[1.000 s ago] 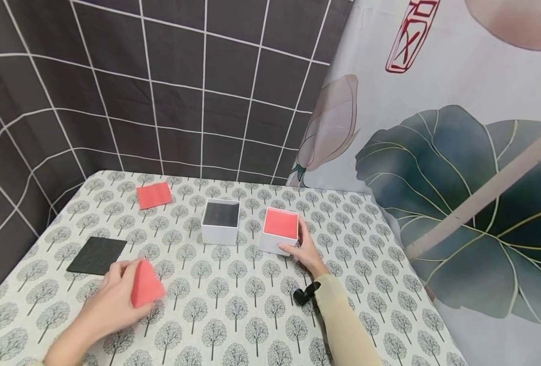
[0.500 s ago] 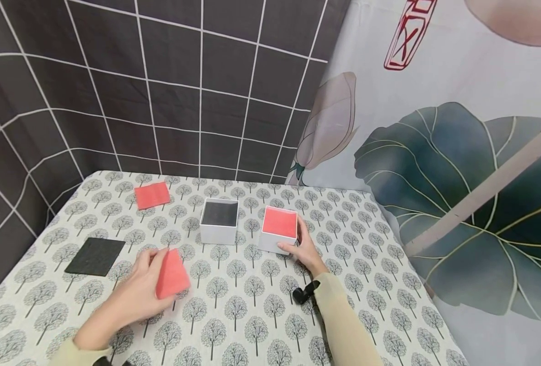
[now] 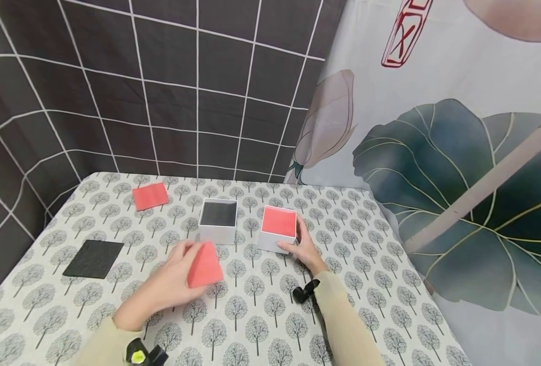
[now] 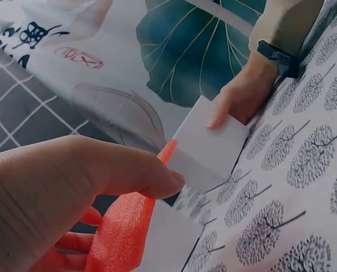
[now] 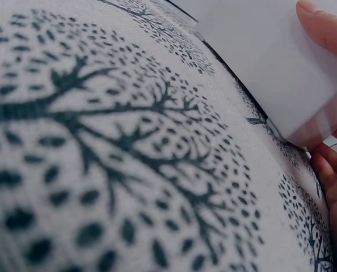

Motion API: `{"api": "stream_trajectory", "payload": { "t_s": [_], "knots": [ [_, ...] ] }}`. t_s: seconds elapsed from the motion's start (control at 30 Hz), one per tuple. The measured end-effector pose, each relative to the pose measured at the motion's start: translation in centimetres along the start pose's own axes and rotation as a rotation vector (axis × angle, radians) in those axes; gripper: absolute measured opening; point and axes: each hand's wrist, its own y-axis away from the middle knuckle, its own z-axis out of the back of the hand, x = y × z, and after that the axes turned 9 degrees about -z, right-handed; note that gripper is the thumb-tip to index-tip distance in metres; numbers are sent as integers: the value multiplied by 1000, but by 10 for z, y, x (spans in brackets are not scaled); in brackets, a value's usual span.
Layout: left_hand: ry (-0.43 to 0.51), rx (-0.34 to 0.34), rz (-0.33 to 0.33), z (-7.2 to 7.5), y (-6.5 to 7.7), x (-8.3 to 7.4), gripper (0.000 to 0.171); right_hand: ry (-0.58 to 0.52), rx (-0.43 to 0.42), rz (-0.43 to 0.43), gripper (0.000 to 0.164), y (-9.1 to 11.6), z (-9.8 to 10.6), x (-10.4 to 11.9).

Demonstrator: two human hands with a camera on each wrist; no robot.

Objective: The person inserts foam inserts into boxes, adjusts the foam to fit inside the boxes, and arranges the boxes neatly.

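Observation:
My left hand [image 3: 174, 277] pinches a red foam sheet [image 3: 204, 267] between thumb and fingers, raised over the table in front of the two boxes. In the left wrist view the thumb presses along the edge of the red sheet [image 4: 123, 229]. A white box with red inside [image 3: 279, 222] stands to the right; my right hand [image 3: 303, 248] grips its right side, thumb on the front wall. The right wrist view shows the plain wall of that white box [image 5: 270, 62] between thumb and fingers. Left of it stands another white box, holding black sheet [image 3: 218, 213].
A black square sheet [image 3: 93, 259] lies flat at the left of the tree-patterned tablecloth [image 3: 252, 325]. Farther back lies another red sheet [image 3: 150, 196]. A dark gridded curtain [image 3: 169, 101] hangs behind the table, a lotus-print cloth [image 3: 435, 152] at the right.
My left hand has carried the red foam sheet rightward, from beside the black sheet to just before the black-filled box. My right hand stays on its box.

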Motion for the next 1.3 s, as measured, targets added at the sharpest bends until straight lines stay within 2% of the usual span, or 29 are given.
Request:
{"api": "stream_trajectory", "payload": {
  "t_s": [0.27,0.4,0.97,1.3],
  "knots": [
    [-50,61,-42,-4,-20,-9,93,-13,-3,-1,104,0,-2,1],
    [-64,70,-64,-6,-28,-13,91,-7,4,-1,103,1,-1,2],
    [-44,83,-142,-14,-60,-26,88,2,-6,4,102,0,-1,1],
    [-51,61,-250,-22,-81,-26,85,-12,1,17,102,0,-1,1]
  ]
}}
